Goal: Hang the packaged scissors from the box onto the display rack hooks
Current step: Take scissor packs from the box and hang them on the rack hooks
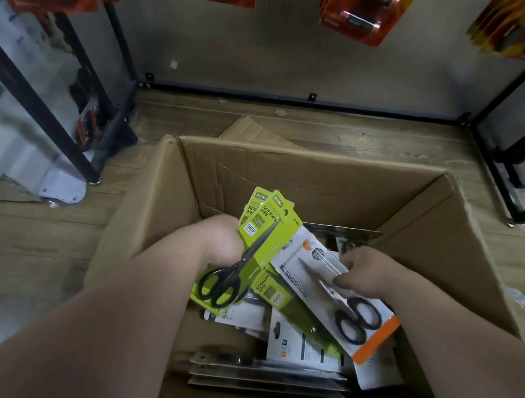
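Head view looks straight down into the open cardboard box (292, 176) on the wooden floor (20, 245), both bare forearms reaching in from 6 o'clock. The left hand (222, 244), at about 9 o'clock inside the box, has its fingers curled round a small fan of green scissors packs (262, 233), their hang tabs pointing up toward 12 o'clock. The right hand (363, 271), at 3 o'clock, grips a white scissors pack (326, 289) with an orange end, thumb on its face and the other fingers over its far edge. That pack lies tilted, its tab end toward 10 o'clock, overlapping the green ones. More loose packs (298, 347) lie jumbled on the box bottom toward 6 o'clock. The display rack (305, 103) stands beyond the box at 12 o'clock, with red battery packs (356, 6) hanging above; no free hook shows from here.

As I read it, the step is gathering packs before hanging. To do it well, I'd lift the white pack clear of the green fan so the cards don't snag, then turn it so the tab hole leads. I'd keep the green bunch squared with holes aligned, so several slide onto one hook together. Holding by the card edges leaves the tabs free.
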`<state>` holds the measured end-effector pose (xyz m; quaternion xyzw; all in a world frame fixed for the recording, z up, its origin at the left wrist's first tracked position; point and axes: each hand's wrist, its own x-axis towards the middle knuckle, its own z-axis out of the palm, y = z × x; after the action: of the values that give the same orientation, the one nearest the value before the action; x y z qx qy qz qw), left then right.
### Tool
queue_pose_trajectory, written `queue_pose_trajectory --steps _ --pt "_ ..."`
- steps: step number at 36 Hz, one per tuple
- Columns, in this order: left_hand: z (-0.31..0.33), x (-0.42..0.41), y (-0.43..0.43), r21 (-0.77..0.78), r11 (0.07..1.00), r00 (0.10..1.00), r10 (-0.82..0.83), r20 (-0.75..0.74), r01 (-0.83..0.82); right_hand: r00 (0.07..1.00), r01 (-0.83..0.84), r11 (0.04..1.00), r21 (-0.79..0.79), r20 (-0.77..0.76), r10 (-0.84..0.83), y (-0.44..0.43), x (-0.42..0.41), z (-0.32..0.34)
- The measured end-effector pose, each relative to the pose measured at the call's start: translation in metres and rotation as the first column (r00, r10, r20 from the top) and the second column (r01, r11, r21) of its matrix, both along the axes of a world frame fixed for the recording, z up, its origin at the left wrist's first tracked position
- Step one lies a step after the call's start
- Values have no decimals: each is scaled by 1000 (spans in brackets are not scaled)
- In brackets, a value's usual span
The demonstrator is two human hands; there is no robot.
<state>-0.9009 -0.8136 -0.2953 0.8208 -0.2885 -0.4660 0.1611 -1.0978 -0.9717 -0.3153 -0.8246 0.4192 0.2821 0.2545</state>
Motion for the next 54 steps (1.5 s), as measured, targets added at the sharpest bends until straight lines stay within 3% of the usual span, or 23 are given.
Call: queue_pose_trajectory --steps 5,11,24,29,36,40,46,54 --pt "7 -6 -3 -23 1000 1000 -6 21 7 999 30 999 26 -43 -28 -2 -20 13" --pt "15 -13 -3 -51 998 999 33 11 -32 987 138 972 193 -114 -117 -1 -35 22" --pt "26 -18 -1 -104 990 993 85 -80 -93 956 194 916 351 143 -258 13 -11 34" --pt "28 -16 1 -101 991 992 82 -99 -92 954 207 866 455 101 -281 20 3 37" --pt "27 -13 0 -80 994 994 65 -86 -72 967 148 916 373 140 -213 24 13 31" --pt "24 -12 -1 -65 997 997 42 -71 -47 930 191 866 462 197 -310 26 15 35" --pt "21 -14 -4 -53 998 995 9 -102 -14 875 294 765 572 160 -456 32 24 36" --pt "22 -15 -3 47 999 986 15 -168 -7 861 276 735 619 182 -476 32 29 29"
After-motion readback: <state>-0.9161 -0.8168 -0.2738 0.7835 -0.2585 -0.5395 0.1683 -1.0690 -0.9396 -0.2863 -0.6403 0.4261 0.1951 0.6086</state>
